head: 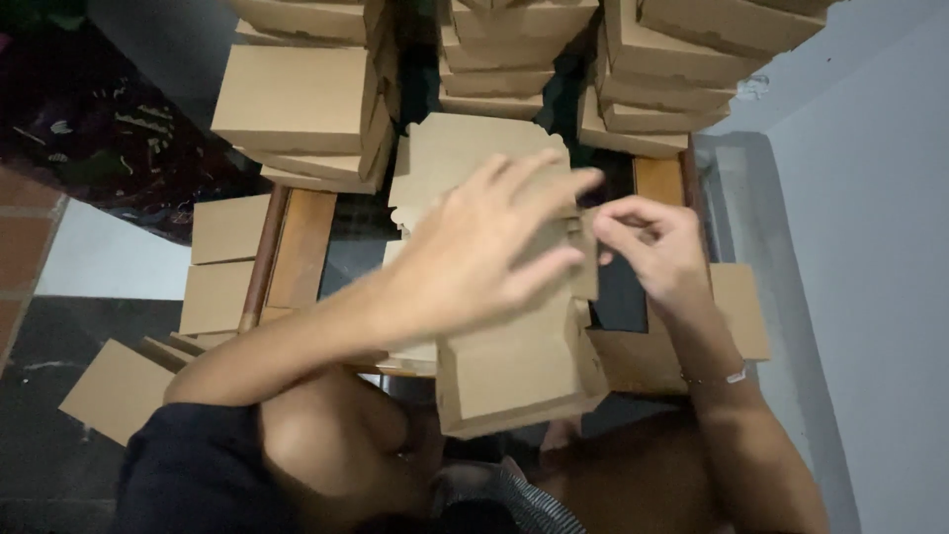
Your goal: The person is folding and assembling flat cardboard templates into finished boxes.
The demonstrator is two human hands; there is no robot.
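Observation:
A brown cardboard box blank (514, 371) lies partly folded in front of me on a dark table with wooden edges (301, 247). My left hand (484, 247) is spread flat over its upper part, fingers apart and blurred. My right hand (647, 247) pinches a side flap of the same box between thumb and fingers. A flat unfolded cardboard blank (450, 153) lies just beyond the hands.
Stacks of finished brown boxes stand at the far side: left stack (301, 99), middle stack (504, 59), right stack (672, 69). Flat cardboard pieces (227, 262) hang off the table's left edge, one more piece (114, 391) lower left. A pale wall (870, 247) runs along the right.

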